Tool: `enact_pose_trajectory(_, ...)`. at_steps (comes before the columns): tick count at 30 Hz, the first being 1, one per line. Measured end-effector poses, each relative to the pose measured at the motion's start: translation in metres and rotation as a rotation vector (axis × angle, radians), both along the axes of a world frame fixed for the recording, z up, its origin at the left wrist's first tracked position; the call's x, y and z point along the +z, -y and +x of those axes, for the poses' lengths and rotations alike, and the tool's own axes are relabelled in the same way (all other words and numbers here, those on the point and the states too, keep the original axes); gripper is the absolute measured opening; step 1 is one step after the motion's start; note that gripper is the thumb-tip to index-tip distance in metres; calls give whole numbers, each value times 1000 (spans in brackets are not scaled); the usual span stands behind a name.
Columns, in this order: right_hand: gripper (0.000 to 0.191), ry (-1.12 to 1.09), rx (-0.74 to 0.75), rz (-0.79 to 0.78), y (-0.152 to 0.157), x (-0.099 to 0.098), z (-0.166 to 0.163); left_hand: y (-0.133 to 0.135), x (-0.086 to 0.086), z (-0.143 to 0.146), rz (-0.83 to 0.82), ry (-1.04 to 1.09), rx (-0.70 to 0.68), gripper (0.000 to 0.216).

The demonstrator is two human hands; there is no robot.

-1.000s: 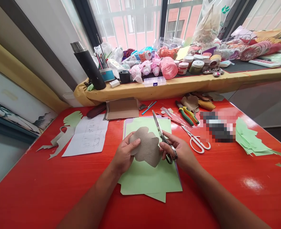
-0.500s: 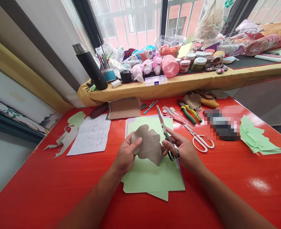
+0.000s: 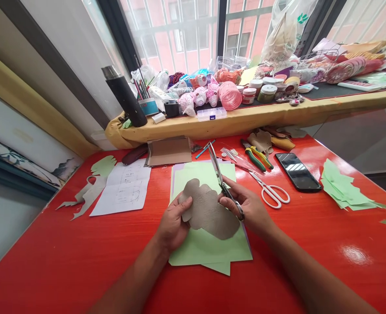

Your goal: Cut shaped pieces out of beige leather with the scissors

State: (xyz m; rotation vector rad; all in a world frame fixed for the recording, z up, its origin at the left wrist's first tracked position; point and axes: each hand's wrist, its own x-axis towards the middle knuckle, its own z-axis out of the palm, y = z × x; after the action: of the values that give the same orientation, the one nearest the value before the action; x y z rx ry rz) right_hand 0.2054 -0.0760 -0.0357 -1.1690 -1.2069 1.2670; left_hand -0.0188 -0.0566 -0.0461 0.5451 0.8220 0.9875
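Observation:
My left hand (image 3: 175,220) pinches a grey-brown leather piece (image 3: 209,211) with a scalloped outline by its left edge, thumb on top. The leather is held above a stack of light green paper (image 3: 212,255). In my right hand (image 3: 243,203) is a pair of metal scissors (image 3: 216,163), my fingers through the handles and the blades pointing up and away from me. The scissors pass close to the leather's upper right edge; I cannot tell whether my right fingers touch it. White-handled scissors (image 3: 274,196) lie to the right of my right hand.
Pliers (image 3: 258,158), a phone (image 3: 298,172) and green paper pieces (image 3: 342,187) lie to the right. On the left are a drawn sheet (image 3: 122,189), leather scraps (image 3: 88,194) and brown card (image 3: 169,151). A black flask (image 3: 125,98) and jars (image 3: 267,93) stand on the sill.
The leather piece has turned and spread flatter, its right lobe now showing under my right hand. The scissors tilt a little more to the left. The view has shifted slightly.

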Motion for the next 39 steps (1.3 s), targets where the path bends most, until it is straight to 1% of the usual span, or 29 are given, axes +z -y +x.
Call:
enact_pose_trajectory(2,91,6,52,-25,1,-1,-2,-1,-4,0,-9,-7,53,58)
enact_pose_trajectory(4,95,7,123,-69,2,-4,-5,-2,-7,0,-11,-14,100,57)
enact_pose_trajectory(7,102,16,168,-124,3,-12,-10,-3,-8,-1,-26,-27,126,55)
enact_pose_trajectory(11,98,36,104,-126,2,-20,-10,0,-8,1,-17,-48,111,52)
enact_pose_trajectory(14,95,-13,37,-131,-1,-19,-6,3,-8,1,52,-112,94,45)
enact_pose_trajectory(17,94,-52,-23,-133,-3,-16,-1,7,-8,-1,143,-188,41,40)
enact_pose_trajectory(21,96,-32,-52,-165,-3,-13,1,8,-9,-3,223,-249,-10,39)
enact_pose_trajectory(24,97,-41,-41,-187,-2,-10,1,6,-8,-4,219,-240,-18,41)
enact_pose_trajectory(29,93,-46,-47,-160,-1,-7,-1,2,-4,-8,170,-164,-42,45)
enact_pose_trajectory(33,94,-14,-36,-159,-1,-6,0,-2,0,-11,161,-103,-96,47)
enact_pose_trajectory(35,93,-1,-21,-143,-1,-9,2,-4,0,-11,160,-91,-84,44)
enact_pose_trajectory(39,92,0,-3,-119,-2,-18,3,-5,-4,-9,155,-152,-21,40)
